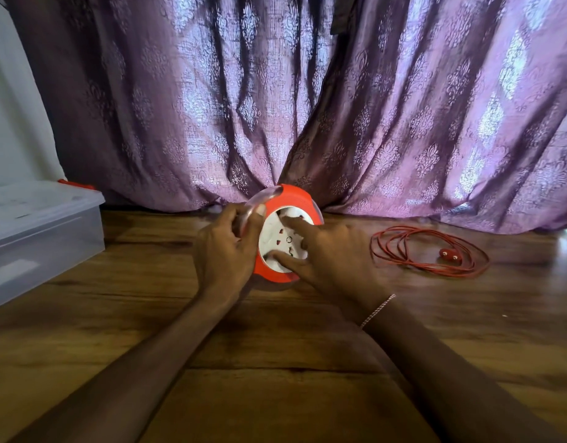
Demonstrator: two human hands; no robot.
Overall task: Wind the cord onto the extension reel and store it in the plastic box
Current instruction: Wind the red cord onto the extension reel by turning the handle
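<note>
The extension reel [291, 199], orange-red with a white socket face and a clear rim, stands on edge on the wooden floor at the centre. My left hand [224, 251] grips its left rim, thumb on the clear edge. My right hand [327, 254] rests on the white face, fingers spread over the sockets. The red cord [429, 251] lies in loose loops on the floor to the right, its red plug [448, 253] lying inside the loops. The translucent plastic box [42, 231] with its lid on sits at the far left.
A purple patterned curtain [307, 107] hangs just behind the reel, down to the floor. A white wall or panel [10, 107] rises behind the box. Bare wooden floor [275, 362] stretches toward me between my forearms.
</note>
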